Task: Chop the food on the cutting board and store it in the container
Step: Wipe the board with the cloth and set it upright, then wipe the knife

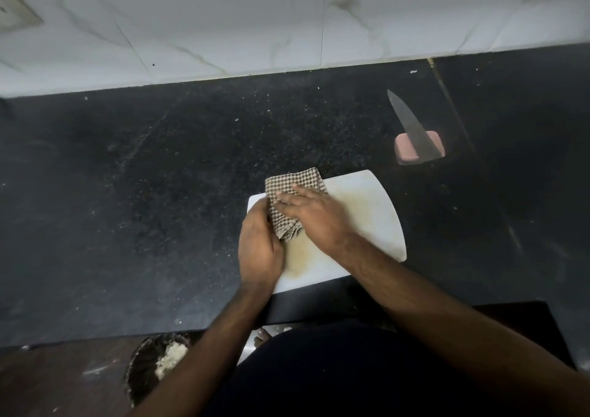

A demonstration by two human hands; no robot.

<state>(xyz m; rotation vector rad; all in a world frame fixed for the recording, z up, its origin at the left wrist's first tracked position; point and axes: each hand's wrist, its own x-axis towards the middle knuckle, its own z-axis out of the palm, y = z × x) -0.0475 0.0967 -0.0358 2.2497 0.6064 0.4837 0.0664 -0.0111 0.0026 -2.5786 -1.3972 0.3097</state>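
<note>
- On the cutting board: both hands working a checkered cloth, brown and pale weave, folded.
- Right hand lies flat on top of the cloth, fingers straight and pointing left, pressing it down onto the board.
- Left hand at the board's left edge, fingers curled round the cloth's near-left side, gripping it.
- Board is white, roughly rectangular with rounded far-right corner, skewed on the counter; yellowish-brown stain across its middle. No food visible on it.
- Cloth's far end overhangs the board's far edge onto the counter.
- Black speckled countertop under everything, crumbs scattered over it.
- Knife far right of the board, well apart from it, blade tip toward the wall; it rests across a pink block, handle not visible.
- White marbled wall tiles behind the counter.
- Below the counter edge, near left: dark round bin holding pale shredded scraps.
- Storage container: cannot tell, none identifiable in view.
</note>
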